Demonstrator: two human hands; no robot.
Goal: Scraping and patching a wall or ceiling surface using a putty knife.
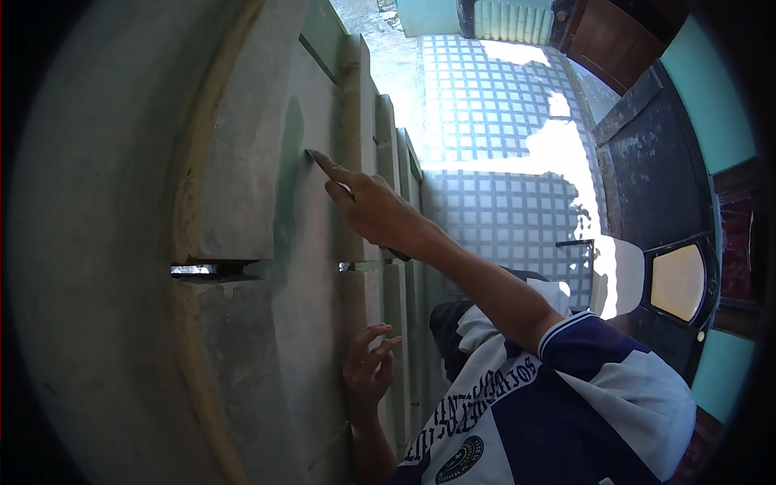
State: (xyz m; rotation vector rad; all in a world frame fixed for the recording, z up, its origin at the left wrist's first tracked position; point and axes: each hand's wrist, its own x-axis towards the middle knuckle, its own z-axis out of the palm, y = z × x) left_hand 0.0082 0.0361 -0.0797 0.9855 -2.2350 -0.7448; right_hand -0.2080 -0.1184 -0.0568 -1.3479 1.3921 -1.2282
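My right hand (376,208) is closed around a flat-bladed tool that looks like a putty knife (310,153). Its index finger stretches along the blade toward the tip. The palm hides most of the tool; a dark end shows below the hand. The tip meets a pale grey panel (311,218), right of a long greenish smear (288,182). Lower down, my left hand (372,364) hovers by or rests against the panel's raised edge; whether it touches is unclear. Its fingers are loosely bent and apart, with nothing seen in them.
Raised boards (242,153) with a yellowish edge run along the panel's left side, broken by a narrow gap (214,269). Stepped ledges (390,153) line its right. Beyond lies a sunlit tiled floor (477,194). A white chair (622,275) and a dark door-like panel (655,170) stand at right.
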